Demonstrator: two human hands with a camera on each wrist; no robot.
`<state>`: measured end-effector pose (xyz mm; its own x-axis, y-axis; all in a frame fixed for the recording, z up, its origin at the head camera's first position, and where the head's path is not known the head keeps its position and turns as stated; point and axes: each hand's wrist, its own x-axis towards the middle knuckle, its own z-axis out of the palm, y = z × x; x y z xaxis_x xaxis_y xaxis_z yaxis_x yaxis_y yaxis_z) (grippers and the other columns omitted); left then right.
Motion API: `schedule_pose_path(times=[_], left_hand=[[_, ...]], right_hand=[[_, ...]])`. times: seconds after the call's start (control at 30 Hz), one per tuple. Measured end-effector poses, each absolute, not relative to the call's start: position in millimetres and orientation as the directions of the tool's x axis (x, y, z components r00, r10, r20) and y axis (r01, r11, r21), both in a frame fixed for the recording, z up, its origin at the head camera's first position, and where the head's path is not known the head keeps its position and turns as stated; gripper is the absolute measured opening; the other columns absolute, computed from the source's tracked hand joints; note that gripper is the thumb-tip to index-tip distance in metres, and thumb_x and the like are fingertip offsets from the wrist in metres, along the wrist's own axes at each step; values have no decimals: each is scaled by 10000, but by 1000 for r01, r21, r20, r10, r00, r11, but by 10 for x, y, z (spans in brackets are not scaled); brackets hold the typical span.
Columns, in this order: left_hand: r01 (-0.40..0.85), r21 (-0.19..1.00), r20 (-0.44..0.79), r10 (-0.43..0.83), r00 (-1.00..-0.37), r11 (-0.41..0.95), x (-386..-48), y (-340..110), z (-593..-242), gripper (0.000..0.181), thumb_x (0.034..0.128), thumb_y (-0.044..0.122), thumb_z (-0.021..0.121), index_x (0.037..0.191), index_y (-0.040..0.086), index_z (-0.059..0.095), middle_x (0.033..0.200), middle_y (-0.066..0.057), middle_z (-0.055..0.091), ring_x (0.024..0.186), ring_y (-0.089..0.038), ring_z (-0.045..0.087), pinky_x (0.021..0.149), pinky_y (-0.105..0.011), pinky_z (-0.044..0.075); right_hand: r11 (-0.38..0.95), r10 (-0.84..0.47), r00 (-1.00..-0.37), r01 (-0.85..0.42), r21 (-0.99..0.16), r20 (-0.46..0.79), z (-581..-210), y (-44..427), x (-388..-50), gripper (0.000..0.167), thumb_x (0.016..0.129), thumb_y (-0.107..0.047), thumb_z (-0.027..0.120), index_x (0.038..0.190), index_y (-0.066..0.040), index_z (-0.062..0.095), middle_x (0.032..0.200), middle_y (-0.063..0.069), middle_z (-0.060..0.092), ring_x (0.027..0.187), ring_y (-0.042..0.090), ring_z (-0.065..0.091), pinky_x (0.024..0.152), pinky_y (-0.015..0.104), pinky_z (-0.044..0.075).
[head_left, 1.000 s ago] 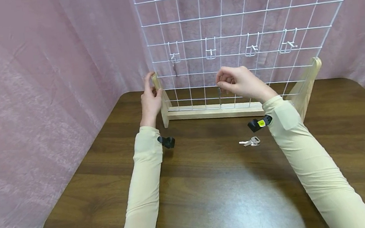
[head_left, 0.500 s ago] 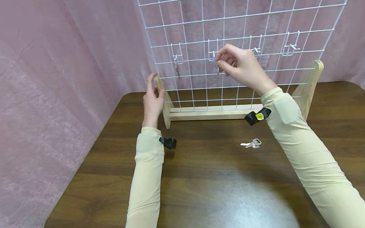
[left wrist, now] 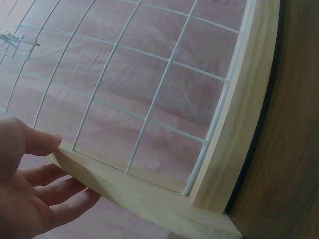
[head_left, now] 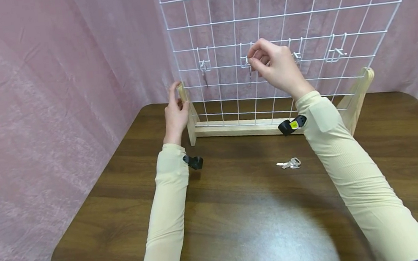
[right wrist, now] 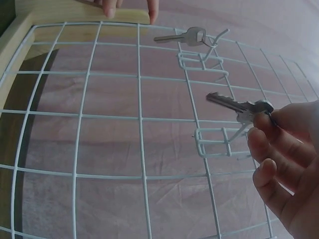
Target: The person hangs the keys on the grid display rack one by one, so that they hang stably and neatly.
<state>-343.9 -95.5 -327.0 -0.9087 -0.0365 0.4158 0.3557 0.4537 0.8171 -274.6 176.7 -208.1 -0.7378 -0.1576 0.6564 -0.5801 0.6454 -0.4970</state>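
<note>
My right hand (head_left: 278, 67) pinches a silver key (right wrist: 232, 104) by its small ring, in front of the second white hook (right wrist: 213, 141) on the wire grid. The key points toward the left side of the grid in the right wrist view. Fingers hide part of the ring, so whether it is over the hook's prong I cannot tell. On the first hook (head_left: 204, 65) to the left hangs another key (right wrist: 180, 38). My left hand (head_left: 176, 116) grips the top of the grid stand's left wooden upright (left wrist: 99, 172), thumb on one side and fingers on the other.
Several loose keys (head_left: 290, 164) lie together on the brown table (head_left: 236, 212). Two more hooks sit to the right, the farthest hook (head_left: 335, 53) near the right upright (head_left: 359, 100). Key tips show along the top edge. A pink curtain (head_left: 73, 76) hangs behind.
My right hand has risen with the key from low in front of the grid to the second hook. The left hand keeps its hold on the upright. The head view has shifted slightly.
</note>
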Motion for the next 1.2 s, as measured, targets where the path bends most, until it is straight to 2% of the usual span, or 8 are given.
schedule_pose_path(times=[0.27, 0.6, 0.8, 0.9, 1.1, 1.2], left_hand=[[356, 817, 415, -33, -909, 453, -3427, -953, -3268, 577, 969, 93, 543, 1442, 335, 318, 1217, -236, 652, 1053, -327, 667, 844, -476, 550], [330, 834, 386, -39, -922, 442, -3447, -950, -3267, 581, 974, 107, 544, 1433, 377, 312, 1274, -239, 621, 1103, -331, 651, 856, -488, 553], [325, 833, 382, -41, -923, 449, -3427, -942, -3255, 577, 979, 113, 536, 1440, 369, 303, 1269, -236, 624, 1081, -333, 658, 847, -483, 555], [325, 830, 381, -37, -924, 453, -3416, -936, -3254, 582, 978, 113, 538, 1434, 386, 299, 1264, -233, 629, 1057, -338, 665, 830, -476, 558], [323, 829, 377, -30, -926, 456, -3437, -950, -3270, 584, 983, 127, 533, 1434, 408, 291, 1270, -230, 625, 1055, -339, 663, 825, -476, 558], [320, 830, 375, -32, -927, 458, -3445, -958, -3270, 587, 985, 135, 532, 1432, 426, 288, 1283, -228, 619, 1069, -337, 658, 834, -477, 556]], right_hand=[[657, -146, -749, -562, -503, 647, -2122, 1775, -2785, 122, 945, -88, 554, 1004, -5, 620, 822, 137, 677, 581, -1, 563, 554, 106, 433], [678, -148, -755, -548, -490, 639, -2324, 1876, -2707, 162, 955, -94, 533, 1079, -4, 587, 826, 178, 692, 569, -49, 525, 546, 116, 395], [703, -167, -773, -529, -475, 612, -2510, 1970, -2664, 139, 952, -93, 528, 1046, -19, 599, 823, 160, 699, 597, -101, 493, 579, 117, 388], [710, -186, -783, -525, -470, 594, -2618, 2030, -2638, 119, 948, -92, 546, 1024, -26, 610, 811, 144, 695, 625, -71, 509, 605, 121, 393], [727, -276, -797, -538, -426, 537, -2823, 2150, -2580, 105, 940, -74, 562, 1007, -22, 623, 807, 134, 698, 672, 81, 574, 634, 129, 407], [739, -309, -815, -531, -416, 491, -2895, 2193, -2555, 96, 938, -79, 566, 1000, -43, 629, 826, 114, 703, 671, 102, 583, 640, 154, 422]])
